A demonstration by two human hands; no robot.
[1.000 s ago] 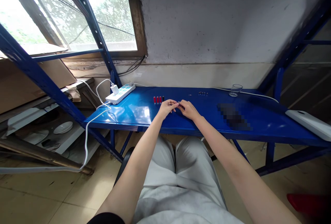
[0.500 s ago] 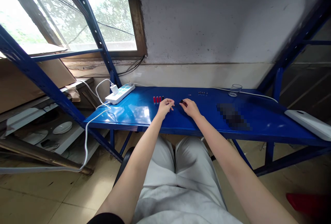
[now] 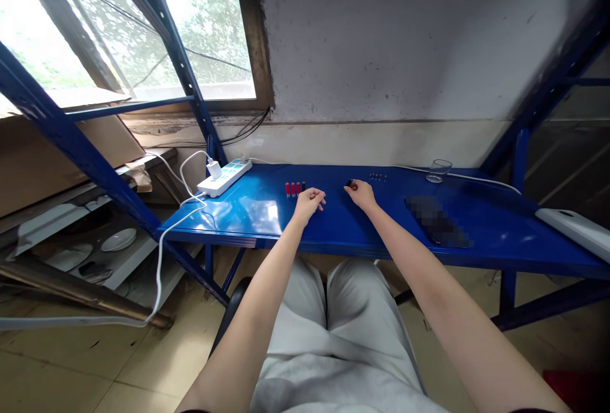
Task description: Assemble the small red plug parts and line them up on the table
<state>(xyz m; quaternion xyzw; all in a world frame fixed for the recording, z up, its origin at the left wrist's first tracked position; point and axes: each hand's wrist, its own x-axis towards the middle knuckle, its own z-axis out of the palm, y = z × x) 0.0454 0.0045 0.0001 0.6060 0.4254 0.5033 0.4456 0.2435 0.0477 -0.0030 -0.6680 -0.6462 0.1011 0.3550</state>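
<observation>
My left hand (image 3: pixel 311 203) hovers over the front part of the blue table (image 3: pixel 257 222), its fingers curled together; whatever they may hold is too small to make out. Just to its left stands a row of several small red cylinders (image 3: pixel 293 189) with pale lower ends. A similar black cylinder (image 3: pixel 304 186) ends the row, right behind my left hand. Farther right, my right hand (image 3: pixel 361 194) is closed, with a small dark piece (image 3: pixel 350 183) pinched at its fingertips. Several tiny metal pieces (image 3: pixel 378 177) lie beyond it.
A white power strip (image 3: pixel 225 177) with a plugged-in charger sits at the table's left end. To the right are a clear glass (image 3: pixel 438 171), a blurred dark object (image 3: pixel 436 222) and a white device (image 3: pixel 574 232). Blue posts (image 3: pixel 169 38) frame the table, and a wall closes off its back.
My right hand has moved right and slightly away from me with the small dark piece, widening the gap between my hands. My left hand stays near the row. The view has shifted slightly.
</observation>
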